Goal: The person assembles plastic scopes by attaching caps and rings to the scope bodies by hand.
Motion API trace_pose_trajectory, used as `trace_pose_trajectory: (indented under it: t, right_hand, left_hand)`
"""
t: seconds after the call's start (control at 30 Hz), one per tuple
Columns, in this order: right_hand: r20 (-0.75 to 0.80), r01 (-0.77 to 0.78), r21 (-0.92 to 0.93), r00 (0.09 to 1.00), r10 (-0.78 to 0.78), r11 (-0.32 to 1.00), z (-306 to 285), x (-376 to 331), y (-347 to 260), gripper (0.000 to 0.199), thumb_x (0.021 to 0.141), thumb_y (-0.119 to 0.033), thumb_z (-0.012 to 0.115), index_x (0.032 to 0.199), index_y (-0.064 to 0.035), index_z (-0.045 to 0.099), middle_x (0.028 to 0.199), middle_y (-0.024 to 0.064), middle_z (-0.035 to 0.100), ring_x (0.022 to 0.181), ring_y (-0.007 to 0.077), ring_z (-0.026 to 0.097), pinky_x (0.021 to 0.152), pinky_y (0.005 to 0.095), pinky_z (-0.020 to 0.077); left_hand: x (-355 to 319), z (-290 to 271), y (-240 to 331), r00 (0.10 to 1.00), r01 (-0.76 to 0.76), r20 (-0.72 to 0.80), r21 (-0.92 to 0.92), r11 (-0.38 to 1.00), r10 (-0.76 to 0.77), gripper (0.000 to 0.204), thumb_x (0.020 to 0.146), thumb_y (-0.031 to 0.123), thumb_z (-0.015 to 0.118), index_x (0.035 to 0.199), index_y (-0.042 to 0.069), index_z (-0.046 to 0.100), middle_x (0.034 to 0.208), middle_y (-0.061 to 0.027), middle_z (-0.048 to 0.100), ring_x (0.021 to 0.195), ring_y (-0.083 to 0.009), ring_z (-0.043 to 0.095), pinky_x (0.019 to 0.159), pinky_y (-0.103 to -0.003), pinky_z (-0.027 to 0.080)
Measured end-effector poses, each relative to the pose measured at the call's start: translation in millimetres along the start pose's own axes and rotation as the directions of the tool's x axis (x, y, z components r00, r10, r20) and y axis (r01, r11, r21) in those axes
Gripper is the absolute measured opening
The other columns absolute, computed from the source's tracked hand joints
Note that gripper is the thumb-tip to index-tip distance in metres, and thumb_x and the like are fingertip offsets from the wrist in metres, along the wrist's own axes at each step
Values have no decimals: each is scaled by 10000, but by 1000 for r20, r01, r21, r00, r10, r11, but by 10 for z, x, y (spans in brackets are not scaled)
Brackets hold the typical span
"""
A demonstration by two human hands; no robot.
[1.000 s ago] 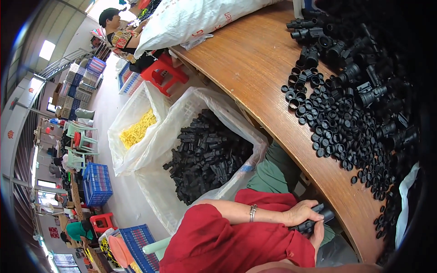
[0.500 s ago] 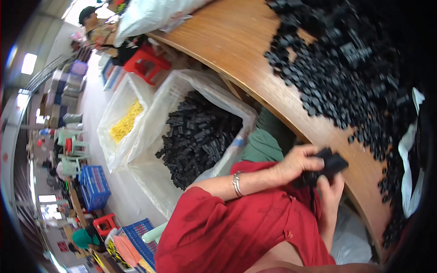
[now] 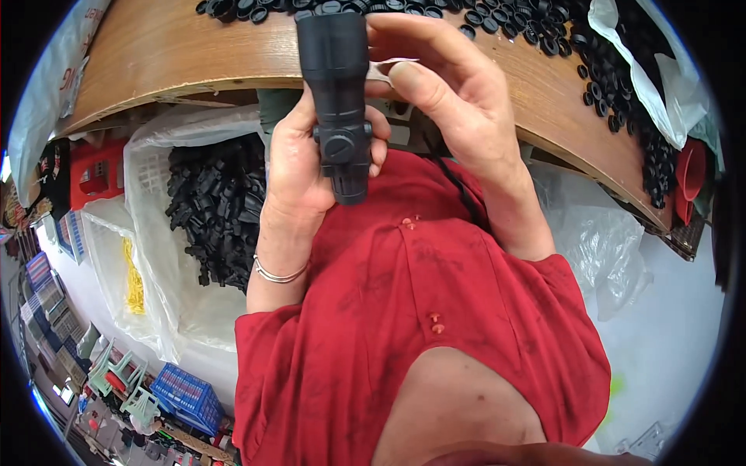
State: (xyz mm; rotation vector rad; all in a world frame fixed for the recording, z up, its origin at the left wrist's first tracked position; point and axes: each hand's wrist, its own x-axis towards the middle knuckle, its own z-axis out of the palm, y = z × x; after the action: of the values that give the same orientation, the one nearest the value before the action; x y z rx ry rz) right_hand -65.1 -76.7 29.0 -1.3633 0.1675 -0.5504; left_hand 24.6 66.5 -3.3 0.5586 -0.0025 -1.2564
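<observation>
My left hand (image 3: 294,167) is closed around a black plastic scope (image 3: 334,54), its wide end toward the table and its narrow end toward my body. A round knob sits on its upper side. Beside the wide end, my right hand (image 3: 486,116) pinches a thin pale piece (image 3: 381,74) between thumb and fingers. What this piece is, I cannot make out. Part of the right fingers is hidden behind the scope. Many small black round caps (image 3: 489,25) lie on the wooden table (image 3: 186,58) just beyond my hands.
At left, a lined bin (image 3: 144,167) holds many black plastic parts (image 3: 217,210); a lined container of yellow pieces (image 3: 134,283) stands beside it. A red stool (image 3: 97,175), a blue crate (image 3: 186,396) and, at right, a clear plastic bag (image 3: 598,252) are around me. The table edge curves ahead.
My view has swung round to face the table. The scope, earlier blurred between both hands, is now upright in my left hand. My right hand has shifted beside its wide end, with the pale piece showing.
</observation>
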Motion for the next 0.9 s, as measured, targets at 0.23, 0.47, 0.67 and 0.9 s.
trace_pose_trajectory:
  t: [0.23,0.47,0.67,0.9]
  right_hand:
    - [175,-157,-4,972,155,988,-129,-68,65,358,832,-108,640,1177,-39,577,1091,81,622,892,132,601,696,247,509]
    - [137,-168,-141,973,187,976,-112,-228,53,387,833,-46,616,1196,21,498,1218,178,582,1052,194,581,942,311,448]
    - [197,-134,-145,967,161,980,-233,-209,222,417,837,-72,646,1225,25,529,1337,169,494,1207,228,505,1015,342,397]
    - [-33,-278,169,957,287,946,-648,-230,169,233,941,-81,520,1138,39,552,1050,179,639,880,222,661,786,336,552]
  left_hand:
    - [-48,95,-193,974,137,-191,56,989,-124,467,978,415,414,1000,-20,582,760,-151,647,525,-237,634,445,-316,534]
    - [-10,-9,-272,979,-30,-166,464,885,120,376,948,321,457,936,-27,600,757,-124,649,497,-165,597,429,-258,497]
    - [-67,-385,-9,957,-15,-256,430,903,138,286,941,274,542,966,-3,609,720,-91,628,503,-145,589,449,-259,510]
    - [-560,-2001,502,709,-25,-667,301,953,229,386,934,380,538,879,5,610,706,-99,614,523,-208,580,496,-308,502]
